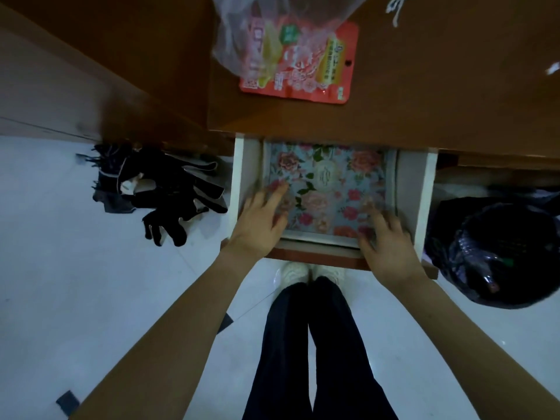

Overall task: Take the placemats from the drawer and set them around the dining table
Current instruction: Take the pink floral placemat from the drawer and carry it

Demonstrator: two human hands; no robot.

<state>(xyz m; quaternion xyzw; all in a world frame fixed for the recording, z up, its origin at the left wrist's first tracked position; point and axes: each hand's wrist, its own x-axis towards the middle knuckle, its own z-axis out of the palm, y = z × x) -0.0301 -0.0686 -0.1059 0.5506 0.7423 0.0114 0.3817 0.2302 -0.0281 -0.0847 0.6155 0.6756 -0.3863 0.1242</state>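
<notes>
The fingers (277, 197) of the left hand (260, 224) lay spread and flat on the near-left part of the flowered placemats (328, 184), blue-grey sheets printed with pink and red blooms, while those of the right hand (386, 241) curled loosely over the near-right corner of the same sheets. Neither hand had closed on anything; both were open, palms down, touching the top mat rather than gripping it. The fingertips were blurred, so whether any had slipped under an edge could not be told.

The mats lay flat inside the pulled-out white-walled wooden drawer (239, 177), filling most of its floor, with a bare strip along the right wall. How many mats were stacked there could not be made out. The drawer hung open beneath the brown wooden tabletop (424, 95), on which a red printed foil packet (303, 68) rested partly inside a thin clear plastic bag (242, 34). On the pale tiled floor to the left lay a heap of black cloth items (163, 189), and to the right sat a bin lined with a black plastic bag (497, 250).

The step in hand looked like the very first one: getting hold of the mats. None had yet left the drawer. The next move would likely call for working fingertips under the near edge, pinching the stack on both sides and lifting it level, clear of the drawer's front wall and the table's overhang.
</notes>
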